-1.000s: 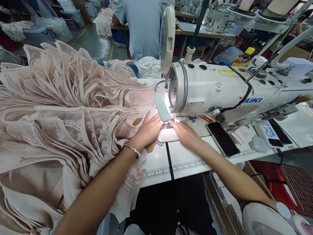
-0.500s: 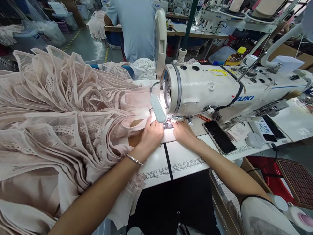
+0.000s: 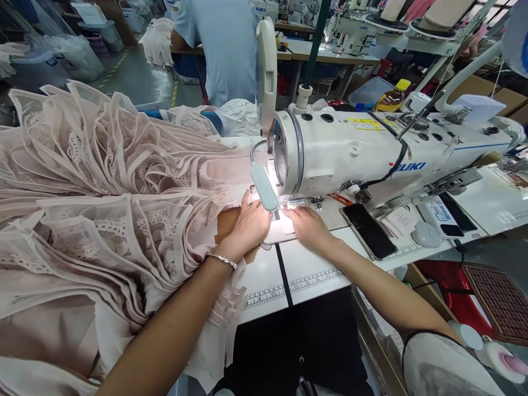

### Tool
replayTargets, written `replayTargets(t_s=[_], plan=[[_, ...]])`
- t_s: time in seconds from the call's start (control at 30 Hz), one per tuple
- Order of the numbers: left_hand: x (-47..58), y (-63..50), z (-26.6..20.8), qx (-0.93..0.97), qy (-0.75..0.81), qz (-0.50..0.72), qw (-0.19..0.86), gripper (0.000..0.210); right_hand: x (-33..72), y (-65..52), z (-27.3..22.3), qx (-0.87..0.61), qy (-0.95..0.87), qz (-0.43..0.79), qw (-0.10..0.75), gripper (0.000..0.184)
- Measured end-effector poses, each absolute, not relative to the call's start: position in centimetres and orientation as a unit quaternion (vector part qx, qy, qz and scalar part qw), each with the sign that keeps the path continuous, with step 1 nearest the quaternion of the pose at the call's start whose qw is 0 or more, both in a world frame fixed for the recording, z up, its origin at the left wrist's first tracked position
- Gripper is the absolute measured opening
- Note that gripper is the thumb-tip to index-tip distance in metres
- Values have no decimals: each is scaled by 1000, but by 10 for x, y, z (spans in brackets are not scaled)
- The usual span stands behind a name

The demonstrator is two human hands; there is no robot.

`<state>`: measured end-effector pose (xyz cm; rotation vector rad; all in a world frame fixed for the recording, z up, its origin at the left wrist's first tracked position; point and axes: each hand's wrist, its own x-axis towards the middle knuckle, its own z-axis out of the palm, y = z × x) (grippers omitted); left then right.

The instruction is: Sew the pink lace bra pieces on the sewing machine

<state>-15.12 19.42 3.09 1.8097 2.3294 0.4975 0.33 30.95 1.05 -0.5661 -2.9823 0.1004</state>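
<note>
My left hand, with a silver bangle at the wrist, is closed on the left side of a small pale pink fabric piece at the sewing machine's needle area. One of its fingers sticks up, apart from the others. My right hand pinches the right side of the same piece, fingertips close to the presser foot. A pale green lamp head hides part of the needle area and some left fingertips. The white sewing machine stands just beyond both hands.
Piled pale pink lace-trimmed garments cover the left side. On the right of the table lie a black phone, a white round object and a small boxed device. A person in a blue shirt sits ahead, back turned.
My left hand has shifted slightly left and down, its finger lifting. More of the fabric piece shows between my hands. The whole view has shifted slightly.
</note>
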Motion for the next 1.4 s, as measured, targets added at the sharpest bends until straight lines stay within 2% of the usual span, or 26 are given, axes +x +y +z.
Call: replayTargets(t_s=[0.37,0.5,0.77,1.0,1.4], plan=[[-155,196,24,620,762,181,49,23,9,312,13,-179,-981,50,46,61],[-154,195,23,616,763,187,53,22,7,310,17,-192,-980,42,17,62],[-151,195,28,599,769,208,78,22,3,308,22,-184,-983,27,-6,60],[-151,195,26,607,756,240,55,22,1,304,26,-187,-982,14,-13,57],[-150,195,31,607,767,204,40,21,-1,305,26,-185,-983,-4,-14,55]])
